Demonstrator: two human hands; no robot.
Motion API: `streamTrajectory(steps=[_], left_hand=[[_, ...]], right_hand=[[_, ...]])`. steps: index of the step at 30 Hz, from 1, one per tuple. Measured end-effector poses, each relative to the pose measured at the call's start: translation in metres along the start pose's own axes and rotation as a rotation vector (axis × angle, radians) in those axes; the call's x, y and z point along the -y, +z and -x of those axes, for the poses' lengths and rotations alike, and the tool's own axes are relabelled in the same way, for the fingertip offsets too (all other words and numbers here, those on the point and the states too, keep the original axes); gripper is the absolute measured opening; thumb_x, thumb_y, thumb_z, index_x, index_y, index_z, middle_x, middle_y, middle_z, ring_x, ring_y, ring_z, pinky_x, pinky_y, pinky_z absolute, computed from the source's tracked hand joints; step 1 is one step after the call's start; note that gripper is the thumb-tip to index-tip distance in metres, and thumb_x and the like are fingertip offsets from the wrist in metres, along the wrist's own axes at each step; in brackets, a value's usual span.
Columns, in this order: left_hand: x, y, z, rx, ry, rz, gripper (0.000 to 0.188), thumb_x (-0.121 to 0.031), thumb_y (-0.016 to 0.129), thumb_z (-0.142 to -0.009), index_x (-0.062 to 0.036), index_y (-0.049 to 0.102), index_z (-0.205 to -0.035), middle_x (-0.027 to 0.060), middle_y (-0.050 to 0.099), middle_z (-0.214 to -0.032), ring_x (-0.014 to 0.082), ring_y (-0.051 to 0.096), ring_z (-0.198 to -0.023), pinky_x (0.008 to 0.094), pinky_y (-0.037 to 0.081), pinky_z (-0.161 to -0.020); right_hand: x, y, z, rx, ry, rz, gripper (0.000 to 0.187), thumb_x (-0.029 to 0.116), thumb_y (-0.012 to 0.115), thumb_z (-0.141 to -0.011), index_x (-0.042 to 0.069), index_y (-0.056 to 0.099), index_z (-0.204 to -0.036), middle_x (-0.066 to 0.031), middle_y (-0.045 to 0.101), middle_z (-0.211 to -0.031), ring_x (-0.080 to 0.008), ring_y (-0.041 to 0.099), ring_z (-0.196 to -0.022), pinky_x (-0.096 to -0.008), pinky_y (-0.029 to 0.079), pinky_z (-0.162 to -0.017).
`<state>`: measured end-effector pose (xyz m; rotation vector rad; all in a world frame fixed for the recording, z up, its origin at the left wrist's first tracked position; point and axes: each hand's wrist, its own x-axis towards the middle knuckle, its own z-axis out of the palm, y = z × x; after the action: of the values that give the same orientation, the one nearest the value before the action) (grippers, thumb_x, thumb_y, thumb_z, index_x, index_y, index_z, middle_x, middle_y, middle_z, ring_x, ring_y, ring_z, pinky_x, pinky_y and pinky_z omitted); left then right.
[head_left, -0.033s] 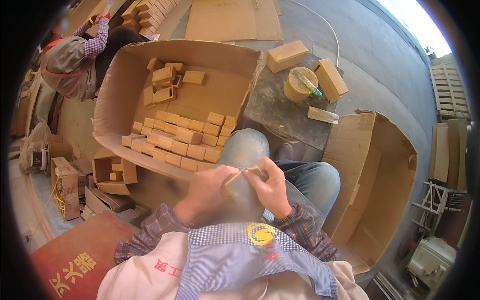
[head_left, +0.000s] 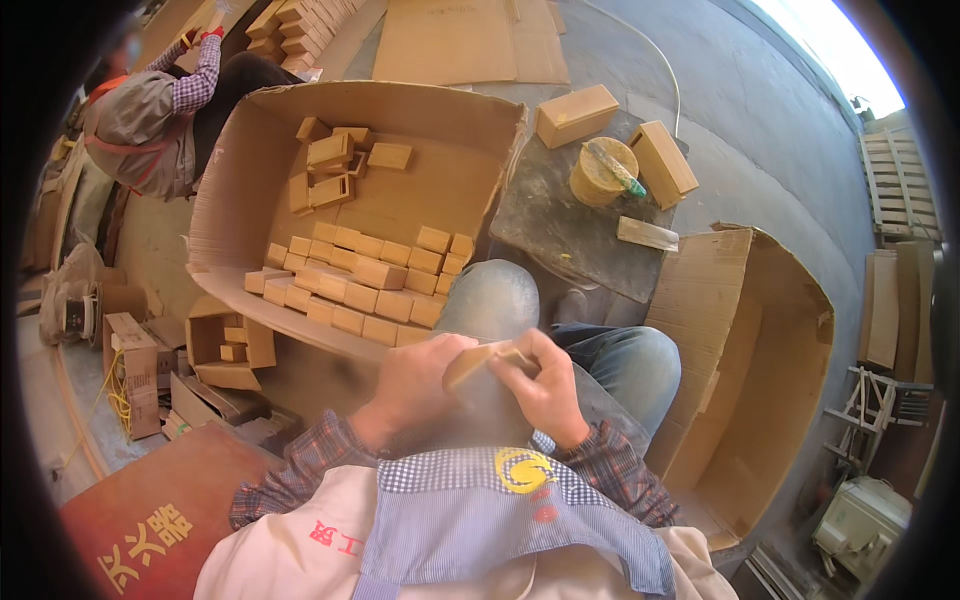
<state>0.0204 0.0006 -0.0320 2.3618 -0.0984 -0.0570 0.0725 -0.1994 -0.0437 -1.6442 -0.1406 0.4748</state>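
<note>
Head view: person's left hand (head_left: 415,385) and right hand (head_left: 545,390) both pinched on small wooden piece (head_left: 466,368), beyond striped apron (head_left: 440,520). Piece lies right of left fingers, left of right thumb; neither hand nearer. Long axis foreshortened, seemingly hand to hand. Open carton (head_left: 430,205) with wooden blocks (head_left: 380,273) farther off, leftward.

Grey floor (head_left: 760,190); dark worktop (head_left: 545,225) ahead; bright light (head_left: 840,45), upper right; slatted wooden frame (head_left: 902,180) at right edge.
</note>
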Motion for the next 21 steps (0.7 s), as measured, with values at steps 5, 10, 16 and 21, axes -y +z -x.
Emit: streamTrajectory(steps=[5,10,16,21], left_hand=[[-0.007,0.006,0.002,0.001,0.032,-0.063,0.027,-0.021,0.072,-0.088,-0.0171,0.069,-0.114,0.006,0.075,-0.103,0.0325,0.073,-0.087,0.0435,0.058,-0.071],[-0.007,0.009,0.001,-0.066,0.019,-0.085,0.027,-0.022,0.074,-0.086,-0.0156,0.069,-0.112,0.0068,0.075,-0.102,0.0323,0.073,-0.086,0.0434,0.058,-0.071],[-0.01,0.005,0.0,-0.001,0.014,-0.109,0.045,-0.029,0.087,-0.078,-0.0127,0.068,-0.116,0.0087,0.076,-0.103,0.0339,0.074,-0.089,0.0409,0.06,-0.072],[-0.006,-0.017,-0.009,0.066,-0.173,0.067,0.052,-0.031,0.087,-0.086,-0.005,0.063,-0.124,0.0161,0.075,-0.106,0.0281,0.076,-0.091,0.0354,0.06,-0.081]], right_hand=[[0.007,-0.005,0.0,-0.032,-0.004,0.122,0.03,0.013,0.083,-0.09,-0.001,0.056,-0.085,-0.0129,0.059,-0.074,-0.0152,0.054,-0.069,-0.0332,0.048,-0.065],[0.008,-0.008,0.009,0.068,0.054,0.169,0.031,0.015,0.082,-0.091,0.0,0.056,-0.084,-0.01,0.06,-0.074,-0.0139,0.054,-0.069,-0.033,0.047,-0.064],[-0.009,-0.012,0.01,0.065,0.052,0.075,0.031,0.018,0.083,-0.089,-0.001,0.058,-0.084,-0.0089,0.062,-0.075,-0.0123,0.057,-0.072,-0.0327,0.048,-0.066],[-0.018,-0.04,0.055,0.117,0.212,0.07,0.027,0.02,0.083,-0.088,0.001,0.064,-0.089,-0.0064,0.069,-0.083,-0.0168,0.065,-0.079,-0.0347,0.054,-0.073]])
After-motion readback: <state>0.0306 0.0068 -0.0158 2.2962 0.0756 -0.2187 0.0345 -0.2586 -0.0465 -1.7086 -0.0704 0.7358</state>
